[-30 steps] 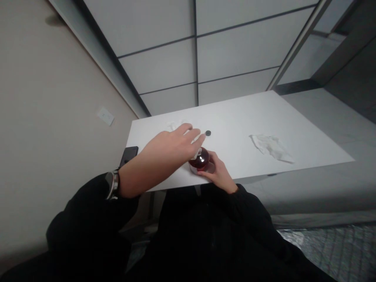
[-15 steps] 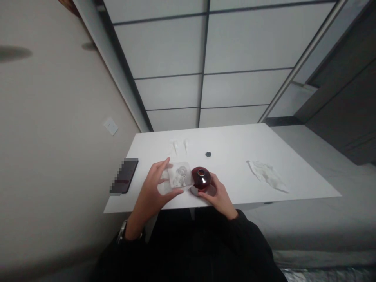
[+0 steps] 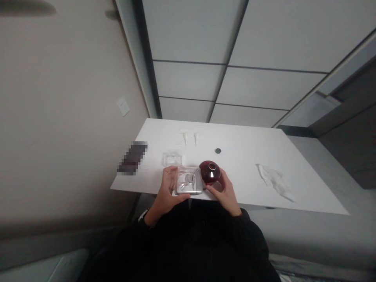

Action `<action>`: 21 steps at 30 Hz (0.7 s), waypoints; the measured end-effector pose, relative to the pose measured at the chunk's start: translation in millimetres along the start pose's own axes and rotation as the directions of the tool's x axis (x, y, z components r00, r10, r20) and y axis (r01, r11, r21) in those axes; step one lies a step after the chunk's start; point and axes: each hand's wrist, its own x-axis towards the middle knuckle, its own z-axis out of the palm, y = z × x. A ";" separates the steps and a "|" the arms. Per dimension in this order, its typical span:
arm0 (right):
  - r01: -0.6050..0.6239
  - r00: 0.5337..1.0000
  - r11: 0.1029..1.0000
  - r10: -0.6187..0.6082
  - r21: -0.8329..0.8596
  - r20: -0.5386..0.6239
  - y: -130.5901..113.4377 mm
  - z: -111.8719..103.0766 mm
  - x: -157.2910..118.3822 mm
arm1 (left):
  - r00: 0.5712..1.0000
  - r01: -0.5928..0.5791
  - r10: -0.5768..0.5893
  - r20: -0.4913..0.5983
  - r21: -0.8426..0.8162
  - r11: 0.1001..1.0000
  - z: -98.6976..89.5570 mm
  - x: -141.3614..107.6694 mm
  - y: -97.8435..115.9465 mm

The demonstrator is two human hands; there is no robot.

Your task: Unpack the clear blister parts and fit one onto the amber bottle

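The person stands at the near edge of the white table point(image 3: 243, 156) with both hands busy. The left hand point(image 3: 166, 192) is curled around a clear square container point(image 3: 188, 180), fingers closed on its left side and thumb on the near rim; something small and pale lies inside, I cannot tell what. The right hand point(image 3: 225, 192) cups a round dark red bottle point(image 3: 210, 172) from the right, fingers wrapped half around it, its mouth open and facing up. Bottle and container touch each other, side by side, at the table's near edge. It looks to me like the step of bringing the two pieces together. The next move, I think, needs the bottle kept steady and upright while the container is handled with care. A black cap point(image 3: 217, 150) lies further back, a crumpled tissue point(image 3: 274, 180) well to the right
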 end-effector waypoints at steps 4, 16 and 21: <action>-0.033 0.999 0.999 0.034 0.026 -0.027 1.5 0.9 -1.1 | 0.989 -0.130 0.133 -0.060 0.051 0.990 -5.0 6.6 9.2; -0.036 0.999 0.999 0.036 0.013 0.025 -8.9 0.7 5.1 | 0.947 -0.320 0.322 -0.017 0.070 0.945 -3.3 52.1 20.0; -0.020 0.999 1.000 0.020 0.010 0.025 -9.6 2.0 5.9 | 0.952 -0.302 0.304 -0.029 0.058 0.952 -4.3 61.9 17.2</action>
